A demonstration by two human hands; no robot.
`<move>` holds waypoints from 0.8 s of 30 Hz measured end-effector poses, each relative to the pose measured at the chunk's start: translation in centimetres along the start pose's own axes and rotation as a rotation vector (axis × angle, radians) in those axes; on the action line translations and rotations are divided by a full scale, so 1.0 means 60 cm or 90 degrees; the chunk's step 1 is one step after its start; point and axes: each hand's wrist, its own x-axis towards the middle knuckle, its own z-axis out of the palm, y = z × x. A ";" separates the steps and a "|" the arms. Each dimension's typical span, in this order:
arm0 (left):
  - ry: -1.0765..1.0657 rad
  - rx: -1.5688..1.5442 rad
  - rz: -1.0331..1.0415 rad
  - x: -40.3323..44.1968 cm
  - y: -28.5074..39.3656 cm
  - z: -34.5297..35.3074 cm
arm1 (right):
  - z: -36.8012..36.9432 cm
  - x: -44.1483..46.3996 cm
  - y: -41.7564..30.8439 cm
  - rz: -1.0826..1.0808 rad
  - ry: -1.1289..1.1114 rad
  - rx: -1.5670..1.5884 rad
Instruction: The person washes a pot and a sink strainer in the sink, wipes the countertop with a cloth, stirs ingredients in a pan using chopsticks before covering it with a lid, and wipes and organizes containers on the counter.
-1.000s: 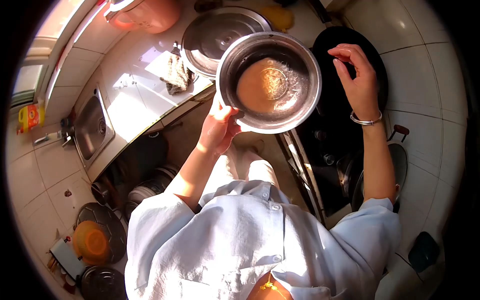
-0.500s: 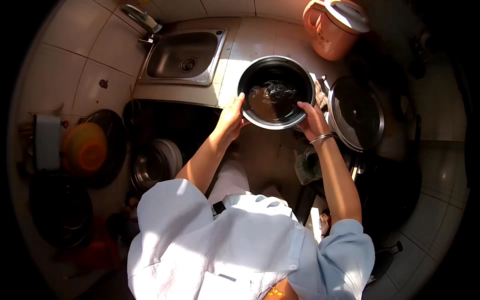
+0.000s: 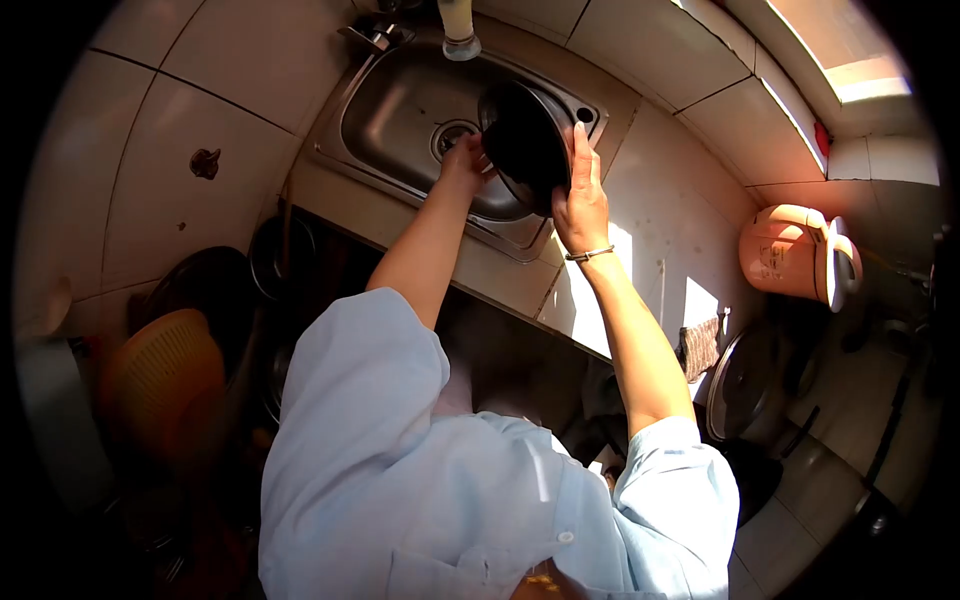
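Note:
A black handleless inner pot [image 3: 527, 150] is tilted on its side over the steel sink [image 3: 385, 110], its dark inside partly in view. My right hand [image 3: 583, 200] grips the right rim, with fingers stretched up along the outside and the thumb at the near edge. My left hand [image 3: 467, 163] is at the pot's left lower edge, its fingers partly hidden and seemingly curled round the rim. Behind my left hand the sink drain [image 3: 452, 137] shows. Whether liquid is left in the pot cannot be seen.
The faucet [image 3: 460, 35] hangs over the sink's back edge. A pink pitcher [image 3: 785, 255] stands at the right of the counter [image 3: 655, 215]. A striped cloth [image 3: 699, 348] and a glass lid [image 3: 738, 385] lie nearer me. An orange colander [image 3: 165, 375] is low on the left.
Both hands have carried the pot left from above the counter to over the sink. It was level with brownish liquid inside and is now steeply tipped. The view has turned toward the sink.

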 end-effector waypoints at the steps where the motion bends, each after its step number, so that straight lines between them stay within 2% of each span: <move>1: -0.153 -0.037 0.007 0.049 0.001 -0.044 | 0.016 0.013 -0.004 -0.054 -0.002 -0.021; 2: -0.306 -0.075 0.016 0.099 -0.003 -0.082 | 0.028 0.021 -0.020 -0.071 -0.008 -0.053; 3: -0.353 0.274 0.281 0.117 -0.003 -0.086 | 0.039 0.027 -0.025 -0.107 -0.044 -0.108; 4: -0.266 0.589 0.576 0.136 -0.002 -0.091 | 0.048 0.030 -0.025 -0.141 -0.081 -0.163; 5: -0.355 0.420 0.480 0.149 0.005 -0.104 | 0.057 0.033 -0.024 -0.184 -0.058 -0.126; 7: -0.297 0.290 0.367 0.101 0.034 -0.084 | 0.066 0.045 -0.011 -0.148 -0.055 -0.158; 8: -0.093 0.156 0.228 0.078 0.052 -0.063 | 0.070 0.053 -0.003 -0.132 -0.051 -0.174; 9: 0.122 -0.034 0.130 0.059 0.069 -0.044 | 0.077 0.060 0.006 -0.049 -0.040 -0.107; 10: 0.155 0.020 0.130 0.059 0.084 -0.040 | 0.096 0.068 0.039 -0.006 -0.010 -0.006; 12: 0.223 0.129 0.129 0.055 0.116 -0.053 | 0.137 0.074 0.091 0.150 0.010 0.066; 13: 0.191 0.130 0.119 0.063 0.125 -0.067 | 0.154 0.078 0.108 0.233 -0.022 0.074; 16: 0.190 0.210 0.139 0.068 0.150 -0.084 | 0.198 0.083 0.141 0.362 -0.099 0.236; 17: 0.205 0.238 0.139 0.068 0.152 -0.085 | 0.215 0.078 0.146 0.406 -0.078 0.250; 19: 0.236 0.296 0.144 0.047 0.166 -0.070 | 0.254 0.064 0.169 0.434 -0.036 0.292; 20: 0.210 0.290 0.139 0.047 0.173 -0.072 | 0.273 0.059 0.182 0.446 -0.017 0.314; 21: 0.184 0.284 0.132 0.047 0.180 -0.078 | 0.260 0.066 0.162 0.491 -0.059 0.318; 24: 0.159 0.284 0.109 0.056 0.188 -0.089 | 0.274 0.065 0.177 0.485 -0.103 0.209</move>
